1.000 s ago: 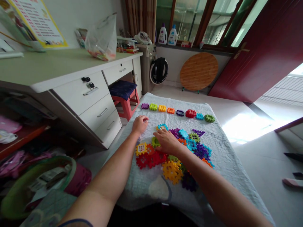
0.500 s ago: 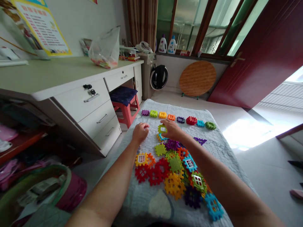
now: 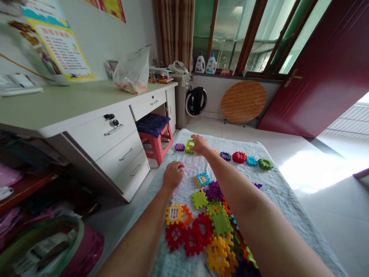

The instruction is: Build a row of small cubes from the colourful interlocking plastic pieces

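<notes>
My right hand [image 3: 200, 144] reaches to the far row of plastic building pieces. Its fingers are closed on a lime-green square building piece [image 3: 189, 145], at the lime-green spot in the row; whether it touches a piece beneath, I cannot tell. Left of it lies a purple piece [image 3: 179, 147]. Nearer to me, my left hand [image 3: 173, 175] rests on the cloth with curled fingers; anything inside them is hidden. A blue window piece [image 3: 203, 179] lies on a yellow one to its right. The loose pile includes red pieces [image 3: 192, 239] and yellow pieces [image 3: 218, 254], partly hidden by my right forearm.
A pale blue cloth [image 3: 155, 234] covers the table. Dark purple [image 3: 225, 156], red [image 3: 239, 157], blue [image 3: 251, 161] and green [image 3: 265, 164] pieces continue the row. A desk [image 3: 86, 104] and a red stool [image 3: 157, 148] stand left, above a pink basket [image 3: 92, 244].
My right hand has carried the lime-green piece away from beside the blue window piece, up to the far row. The left hand stays curled on the cloth. The view has tilted up slightly.
</notes>
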